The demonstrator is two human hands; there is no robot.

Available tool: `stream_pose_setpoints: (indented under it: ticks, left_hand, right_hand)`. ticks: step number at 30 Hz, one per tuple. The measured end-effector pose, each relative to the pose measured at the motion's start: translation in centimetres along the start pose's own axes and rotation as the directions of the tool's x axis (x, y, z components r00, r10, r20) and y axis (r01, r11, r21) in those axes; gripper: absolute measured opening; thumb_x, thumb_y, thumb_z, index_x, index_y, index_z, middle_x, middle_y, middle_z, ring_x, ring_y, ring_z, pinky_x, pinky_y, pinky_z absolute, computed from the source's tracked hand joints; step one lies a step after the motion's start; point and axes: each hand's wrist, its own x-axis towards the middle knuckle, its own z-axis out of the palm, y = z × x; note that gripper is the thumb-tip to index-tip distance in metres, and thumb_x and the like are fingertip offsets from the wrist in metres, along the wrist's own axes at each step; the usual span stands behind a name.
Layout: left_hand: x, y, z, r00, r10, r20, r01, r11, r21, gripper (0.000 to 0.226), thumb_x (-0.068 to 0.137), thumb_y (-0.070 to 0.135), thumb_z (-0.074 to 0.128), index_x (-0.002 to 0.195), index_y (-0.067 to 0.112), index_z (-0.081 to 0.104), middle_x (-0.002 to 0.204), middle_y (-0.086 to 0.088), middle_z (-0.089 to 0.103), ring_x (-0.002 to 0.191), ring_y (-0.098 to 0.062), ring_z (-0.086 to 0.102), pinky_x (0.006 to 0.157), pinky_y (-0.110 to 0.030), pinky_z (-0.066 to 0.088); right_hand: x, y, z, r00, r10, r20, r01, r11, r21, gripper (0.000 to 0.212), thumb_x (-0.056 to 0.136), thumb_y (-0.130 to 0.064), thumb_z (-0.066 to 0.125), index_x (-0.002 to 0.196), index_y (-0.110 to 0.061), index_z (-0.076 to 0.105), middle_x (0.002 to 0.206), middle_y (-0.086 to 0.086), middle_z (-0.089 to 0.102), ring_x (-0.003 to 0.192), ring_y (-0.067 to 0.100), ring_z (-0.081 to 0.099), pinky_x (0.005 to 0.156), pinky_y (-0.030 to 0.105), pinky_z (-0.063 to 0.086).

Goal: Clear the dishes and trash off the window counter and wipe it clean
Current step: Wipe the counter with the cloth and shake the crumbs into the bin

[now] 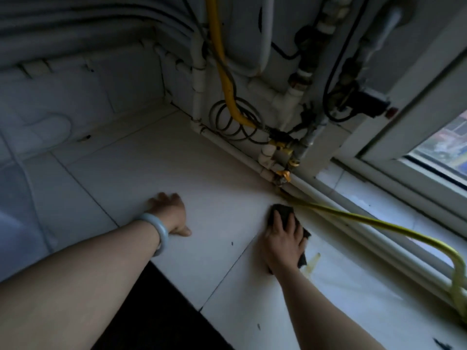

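Observation:
The white tiled window counter [222, 188] runs from the near edge to the wall corner. My right hand [284, 242] lies flat with straight fingers on a dark cloth [283, 210], pressing it onto the counter close to the pipes. Only the cloth's far end and right edge show from under the palm. My left hand [170, 213], with a pale bangle on its wrist, rests palm down on the counter to the left, holding nothing. A yellowish smear [313, 261] marks the tile just right of the cloth.
White pipes [336, 205] and a yellow hose [374, 223] run along the window frame on the right. Valves and coiled cables [278, 145] crowd the back corner. A few small dark specks [231, 243] dot the tiles. The counter's near edge drops to a dark area [156, 311].

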Motion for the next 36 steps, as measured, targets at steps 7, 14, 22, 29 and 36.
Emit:
stream_pose_setpoints:
  ticks: [7,14,22,29,36]
  left_hand:
    - [-4.4,1.9,2.4,0.981,0.185,-0.057,-0.190,0.975,-0.115,0.063,0.081,0.034,0.063,0.136,0.013,0.041,0.140,-0.015,0.043,0.126,-0.034,0.047,0.100,-0.043,0.046]
    - [-7.2,3.9,5.0,0.931,0.360,-0.059,-0.364,0.924,-0.114,0.057,0.089,0.026,0.050,0.143,0.017,0.032,0.149,-0.012,0.028,0.136,-0.035,0.032,0.108,-0.047,0.036]
    - [-8.7,4.5,6.7,0.884,0.460,-0.078,-0.463,0.886,-0.021,0.050,0.091,0.020,0.044,0.140,0.017,0.034,0.148,-0.015,0.030,0.135,-0.036,0.032,0.109,-0.046,0.035]
    - [-11.3,7.0,7.9,0.878,0.476,-0.040,-0.478,0.878,-0.037,0.055,0.093,0.016,0.041,0.147,0.017,0.029,0.155,-0.012,0.021,0.141,-0.032,0.024,0.114,-0.043,0.029]
    - [-12.4,7.0,7.9,0.854,0.517,-0.047,-0.520,0.851,-0.071,0.054,0.092,0.013,0.037,0.145,0.017,0.030,0.154,-0.013,0.022,0.139,-0.033,0.025,0.112,-0.043,0.031]
  right_hand:
    - [-4.9,6.1,-1.7,0.982,0.187,-0.031,-0.187,0.982,-0.002,0.066,0.088,-0.019,0.044,0.148,-0.036,0.024,0.160,0.004,0.009,0.144,0.033,0.011,0.116,0.046,0.013]
    - [-8.5,2.4,-1.2,0.986,-0.052,-0.160,0.067,0.994,0.090,0.045,0.093,-0.018,0.051,0.137,-0.027,0.048,0.149,0.008,0.033,0.135,0.031,0.027,0.110,0.037,0.024]
    - [-13.7,0.0,3.1,0.975,-0.215,0.052,0.217,0.976,-0.034,0.058,0.096,-0.036,0.032,0.150,-0.039,0.012,0.162,-0.001,0.000,0.147,0.034,-0.006,0.116,0.053,-0.005]
    - [-12.7,10.3,1.0,0.989,0.145,-0.027,-0.145,0.989,-0.020,0.055,0.097,-0.043,0.029,0.149,-0.044,0.011,0.161,-0.008,-0.002,0.147,0.026,-0.003,0.117,0.049,-0.001]
    - [-13.8,17.3,-1.5,0.941,0.313,-0.130,-0.313,0.950,0.015,0.052,0.098,-0.030,0.034,0.148,-0.036,0.025,0.161,-0.001,0.009,0.143,0.030,0.012,0.114,0.048,0.012]
